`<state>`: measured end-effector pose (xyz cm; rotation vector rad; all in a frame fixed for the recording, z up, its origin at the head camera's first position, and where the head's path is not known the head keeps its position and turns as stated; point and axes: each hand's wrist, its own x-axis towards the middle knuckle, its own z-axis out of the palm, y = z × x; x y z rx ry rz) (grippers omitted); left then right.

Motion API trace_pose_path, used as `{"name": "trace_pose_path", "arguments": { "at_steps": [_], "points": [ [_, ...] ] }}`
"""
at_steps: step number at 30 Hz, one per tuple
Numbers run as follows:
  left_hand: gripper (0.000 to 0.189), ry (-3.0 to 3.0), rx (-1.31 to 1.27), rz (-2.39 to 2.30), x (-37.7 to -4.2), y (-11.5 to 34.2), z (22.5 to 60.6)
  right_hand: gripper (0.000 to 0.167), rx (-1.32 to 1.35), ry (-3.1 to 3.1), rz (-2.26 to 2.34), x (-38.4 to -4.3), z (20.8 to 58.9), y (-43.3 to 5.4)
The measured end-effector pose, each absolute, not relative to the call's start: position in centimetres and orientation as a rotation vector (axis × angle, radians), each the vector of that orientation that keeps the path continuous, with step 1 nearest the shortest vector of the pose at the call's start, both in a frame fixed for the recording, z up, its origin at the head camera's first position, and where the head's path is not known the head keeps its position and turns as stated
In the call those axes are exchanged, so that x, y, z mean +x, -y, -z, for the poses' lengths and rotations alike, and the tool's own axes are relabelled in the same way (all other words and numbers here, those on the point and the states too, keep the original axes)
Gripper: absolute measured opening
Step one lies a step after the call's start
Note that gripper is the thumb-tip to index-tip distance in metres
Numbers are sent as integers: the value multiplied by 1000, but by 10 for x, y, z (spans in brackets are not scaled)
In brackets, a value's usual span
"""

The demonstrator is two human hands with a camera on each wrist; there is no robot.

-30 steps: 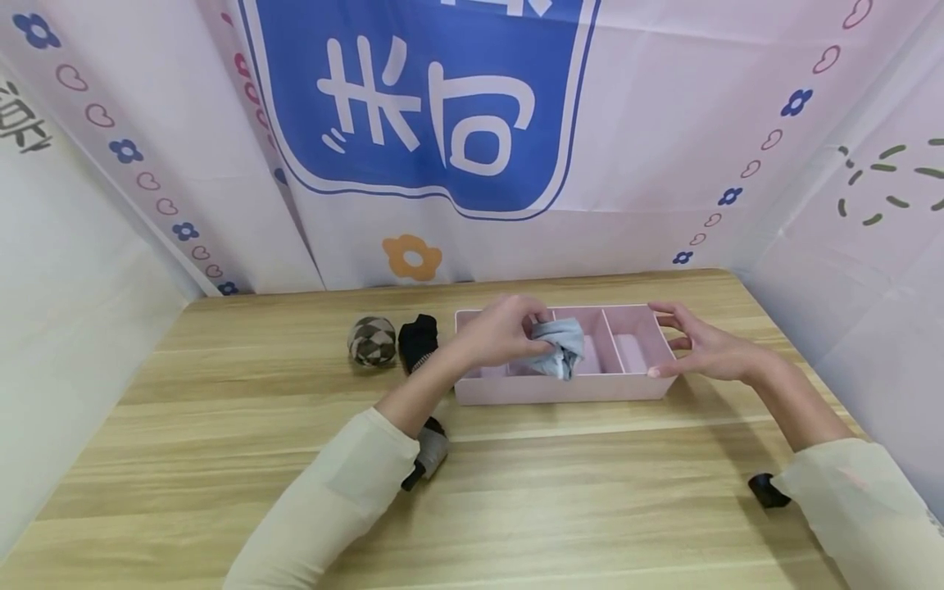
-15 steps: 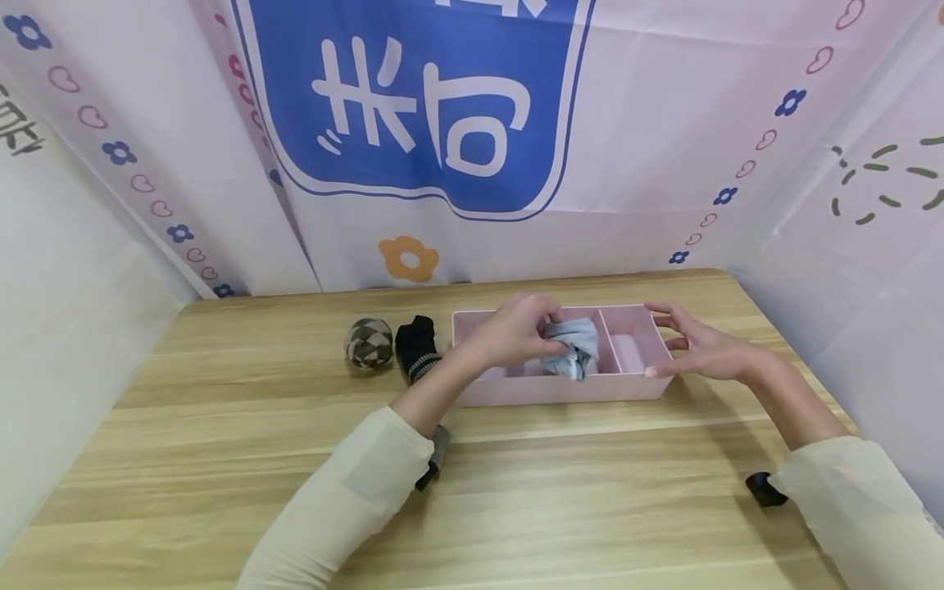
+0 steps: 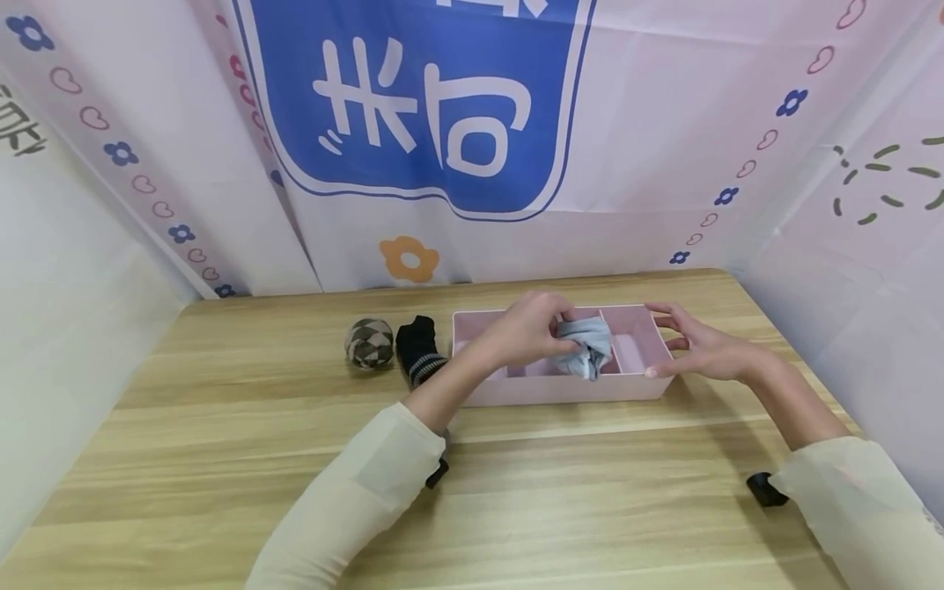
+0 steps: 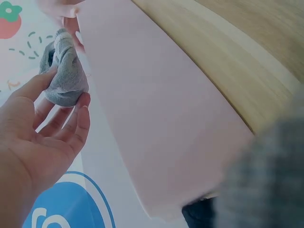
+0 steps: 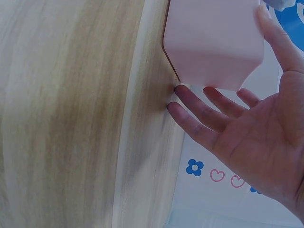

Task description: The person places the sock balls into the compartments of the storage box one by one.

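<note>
My left hand [image 3: 533, 328] pinches a rolled light blue-grey sock [image 3: 586, 342] between thumb and fingertips, above the pink divided box [image 3: 560, 389]. In the left wrist view that sock [image 4: 66, 76] hangs at the fingertips, beside the box's long wall. At the box's right end, my right hand [image 3: 711, 348] holds the box, thumb on the front corner and fingers round toward the back. The right wrist view shows the fingers [image 5: 204, 107] spread along the end wall. The rightmost compartment [image 3: 630, 348] has nothing in it; my left hand and arm hide part of the left ones.
Left of the box lie a brown checked sock ball [image 3: 369, 343] and a black sock [image 3: 419, 344] with a striped cuff. My left sleeve covers most of a grey item. A small black object [image 3: 767, 489] shows at my right sleeve. A printed cloth [image 3: 634, 205] hangs behind the table.
My left hand has moved right over the box with the blue-grey sock, toward the compartment divider. My right hand stays at the box's end.
</note>
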<state>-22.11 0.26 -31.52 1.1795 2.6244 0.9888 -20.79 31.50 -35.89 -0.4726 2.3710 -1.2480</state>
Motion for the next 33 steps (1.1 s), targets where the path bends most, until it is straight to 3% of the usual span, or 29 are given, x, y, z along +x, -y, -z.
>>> {"name": "trace_pose_path", "arguments": {
  "at_steps": [33],
  "points": [
    [21, -2640, 1033, -1096, -246, -68, 324, 97, -506, -2373, 1241, -208, 358, -316]
  ]
}}
